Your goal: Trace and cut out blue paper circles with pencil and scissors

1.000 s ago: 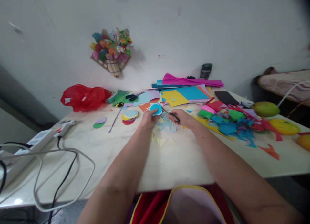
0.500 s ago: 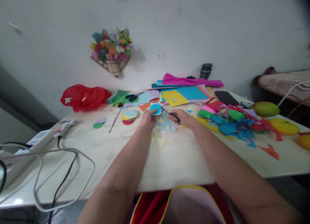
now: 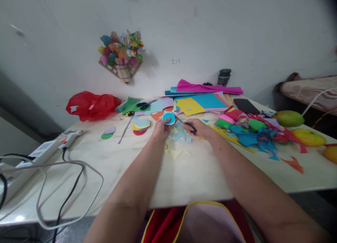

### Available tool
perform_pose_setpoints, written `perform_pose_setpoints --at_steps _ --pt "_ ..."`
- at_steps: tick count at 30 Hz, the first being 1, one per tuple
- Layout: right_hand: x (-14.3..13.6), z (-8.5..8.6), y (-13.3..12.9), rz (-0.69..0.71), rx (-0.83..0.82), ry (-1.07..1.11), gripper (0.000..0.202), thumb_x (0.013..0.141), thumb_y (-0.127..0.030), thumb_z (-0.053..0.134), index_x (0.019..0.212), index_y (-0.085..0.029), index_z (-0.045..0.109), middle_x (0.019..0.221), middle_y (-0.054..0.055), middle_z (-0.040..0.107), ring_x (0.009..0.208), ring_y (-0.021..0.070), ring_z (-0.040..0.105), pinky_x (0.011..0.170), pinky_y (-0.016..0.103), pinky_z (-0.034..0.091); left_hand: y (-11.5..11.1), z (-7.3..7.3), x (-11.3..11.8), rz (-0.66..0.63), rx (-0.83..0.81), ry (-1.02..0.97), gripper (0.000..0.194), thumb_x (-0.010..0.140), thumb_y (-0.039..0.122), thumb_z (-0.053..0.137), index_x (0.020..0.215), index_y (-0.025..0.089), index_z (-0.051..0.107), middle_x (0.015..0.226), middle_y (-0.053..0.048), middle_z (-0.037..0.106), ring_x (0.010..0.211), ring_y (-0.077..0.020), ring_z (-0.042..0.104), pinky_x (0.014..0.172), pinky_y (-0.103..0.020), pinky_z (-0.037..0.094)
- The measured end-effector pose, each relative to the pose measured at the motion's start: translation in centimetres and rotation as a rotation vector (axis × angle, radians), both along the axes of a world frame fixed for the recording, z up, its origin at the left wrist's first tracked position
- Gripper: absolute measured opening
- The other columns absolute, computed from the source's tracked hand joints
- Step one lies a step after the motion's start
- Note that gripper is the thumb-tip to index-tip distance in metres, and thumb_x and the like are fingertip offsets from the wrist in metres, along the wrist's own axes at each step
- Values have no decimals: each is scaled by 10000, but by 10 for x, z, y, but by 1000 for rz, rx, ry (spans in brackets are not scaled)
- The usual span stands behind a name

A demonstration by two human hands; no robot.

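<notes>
A round blue paper disc (image 3: 169, 119) with a paler edge is pinched in my left hand (image 3: 160, 129), thumb on top. My right hand (image 3: 197, 127) grips dark-handled scissors (image 3: 190, 126), whose blades point up and left to the disc's right edge. Beneath both hands lie pale blue scraps (image 3: 181, 134) and pale yellow scraps (image 3: 174, 154). Left of my left hand is a stack of paper circles (image 3: 142, 123) in pale blue, yellow and red. Farther left, a purple circle (image 3: 110, 130) overlaps a green one (image 3: 106, 136).
Coloured sheets (image 3: 189, 106), a second pair of scissors (image 3: 143, 105) and a red plastic bag (image 3: 92, 104) lie at the back. Scraps (image 3: 247, 137), a phone (image 3: 245, 105) and fruit (image 3: 288, 118) are at right; a power strip (image 3: 42, 152) and cables at left.
The blue disc has shifted and turned very slightly in my left hand. Both hands keep nearly the same place.
</notes>
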State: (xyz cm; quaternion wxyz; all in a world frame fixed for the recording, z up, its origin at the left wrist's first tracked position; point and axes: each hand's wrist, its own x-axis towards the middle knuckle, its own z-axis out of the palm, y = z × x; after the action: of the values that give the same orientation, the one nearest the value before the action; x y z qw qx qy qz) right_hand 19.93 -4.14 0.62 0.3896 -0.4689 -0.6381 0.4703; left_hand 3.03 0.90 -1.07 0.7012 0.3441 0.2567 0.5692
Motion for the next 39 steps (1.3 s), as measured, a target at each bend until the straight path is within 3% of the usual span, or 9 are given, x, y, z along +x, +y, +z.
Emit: perform_pose_setpoints --at_steps 7,12,24,39 --pt "-1 1 -1 6 -102 75 290 640 -408 629 620 -169 466 465 -46 447 363 51 370 336 191 249 1 -1 1 -4 16 12 151 638 89 630 787 97 602 755 -74 666 815 -223 650 669 -271 535" --pt "-2 3 -2 -16 -144 105 277 646 -410 610 637 -169 473 467 -42 462 357 54 388 325 187 248 1 -3 1 -32 44 61 152 642 108 637 790 92 609 757 -78 668 785 -208 653 600 -230 521" --pt "-5 5 -3 -42 -139 96 247 624 -347 640 627 -166 473 449 -45 466 346 51 391 319 184 250 -8 5 4 -38 36 90 115 634 88 624 748 80 620 722 -84 672 715 -183 649 625 -237 519" --pt "-4 5 -3 -35 -108 93 304 591 -388 658 595 -171 445 461 -52 440 360 44 357 343 186 250 -6 3 4 -25 31 59 136 623 76 635 758 65 621 742 -92 667 724 -193 651 672 -261 519"
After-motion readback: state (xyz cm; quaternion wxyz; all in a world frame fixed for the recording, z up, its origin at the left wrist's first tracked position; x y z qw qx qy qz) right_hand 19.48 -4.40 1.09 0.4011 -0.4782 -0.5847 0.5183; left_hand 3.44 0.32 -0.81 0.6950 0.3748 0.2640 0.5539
